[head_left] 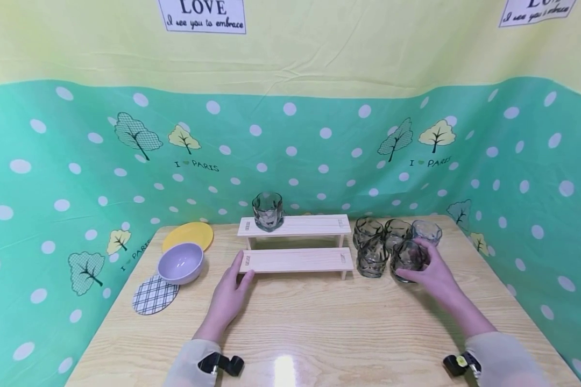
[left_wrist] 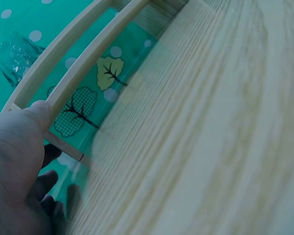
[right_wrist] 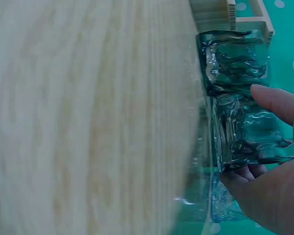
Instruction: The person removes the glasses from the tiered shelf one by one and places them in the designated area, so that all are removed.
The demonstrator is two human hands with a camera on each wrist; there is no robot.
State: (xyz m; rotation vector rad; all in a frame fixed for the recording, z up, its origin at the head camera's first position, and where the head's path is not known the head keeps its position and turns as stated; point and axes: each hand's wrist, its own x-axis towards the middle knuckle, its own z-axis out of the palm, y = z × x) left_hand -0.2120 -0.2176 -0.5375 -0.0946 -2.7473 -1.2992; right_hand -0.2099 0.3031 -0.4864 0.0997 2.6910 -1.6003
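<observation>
My left hand [head_left: 228, 295] grips the left end of a two-tier pale wooden shelf [head_left: 295, 260]. In the left wrist view its thumb lies on the front edge [left_wrist: 71, 85] and the other fingers curl beyond the end. My right hand [head_left: 438, 280] holds a smoky, faceted drinking glass [head_left: 408, 257] between thumb and fingers, at the front right of a cluster. Beside that glass stands another smoky glass [head_left: 372, 259], overlapping it in the right wrist view. One more glass [head_left: 268, 212] stands upright on the left end of the upper tier.
Behind the held glass are several glasses, among them a paler one [head_left: 427, 230]. Left of the shelf sit a lilac bowl [head_left: 181, 263], a yellow disc [head_left: 189, 235] and a checked round mat [head_left: 155, 294]. A green patterned cloth [head_left: 290, 161] encloses the wooden table [head_left: 319, 328].
</observation>
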